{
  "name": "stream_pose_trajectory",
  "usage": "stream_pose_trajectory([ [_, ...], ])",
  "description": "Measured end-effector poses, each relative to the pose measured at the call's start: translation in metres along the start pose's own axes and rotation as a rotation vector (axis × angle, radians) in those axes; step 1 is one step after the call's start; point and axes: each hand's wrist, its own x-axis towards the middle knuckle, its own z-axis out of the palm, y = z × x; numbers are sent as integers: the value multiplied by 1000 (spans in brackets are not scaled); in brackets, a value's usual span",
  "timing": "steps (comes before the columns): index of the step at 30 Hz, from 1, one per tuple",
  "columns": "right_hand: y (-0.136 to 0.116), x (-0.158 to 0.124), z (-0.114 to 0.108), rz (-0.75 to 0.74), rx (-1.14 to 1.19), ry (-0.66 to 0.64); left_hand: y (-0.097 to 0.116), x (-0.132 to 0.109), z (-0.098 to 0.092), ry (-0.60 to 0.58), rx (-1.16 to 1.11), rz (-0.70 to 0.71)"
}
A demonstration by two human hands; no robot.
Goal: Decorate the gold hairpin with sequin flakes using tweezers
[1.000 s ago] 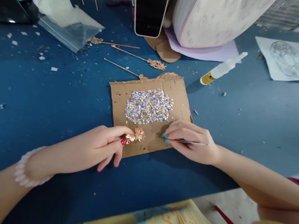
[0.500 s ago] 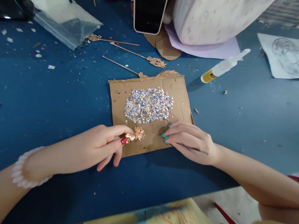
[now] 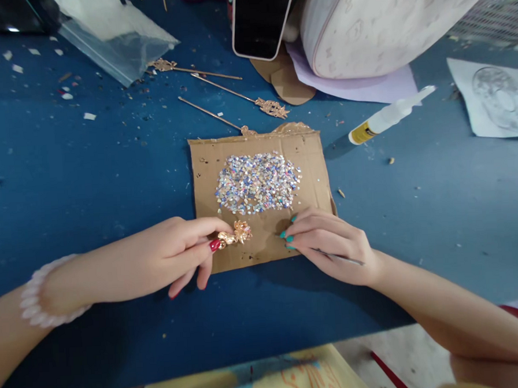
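Gold filigree ornament (image 3: 236,234) sat pinched between left hand (image 3: 175,253) thumb and forefinger, over cardboard (image 3: 205,162). Right hand (image 3: 331,245) gripped a thin tool (image 3: 340,258), rhinestones (image 3: 258,182) just beyond its fingertips. Ornament looked light, fragile; hold by its stem.

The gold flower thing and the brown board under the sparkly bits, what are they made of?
The gold flower ornament in the left hand looks like shiny metal, perhaps plated: it glints. The brown board looks like matt cardboard, with a bent, torn edge.
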Motion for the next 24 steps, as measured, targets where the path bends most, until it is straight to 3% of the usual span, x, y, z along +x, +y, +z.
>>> stream_pose_trajectory([
  [24, 1, 2, 2, 56, 99, 23, 0, 3, -1, -13, -12, -9],
])
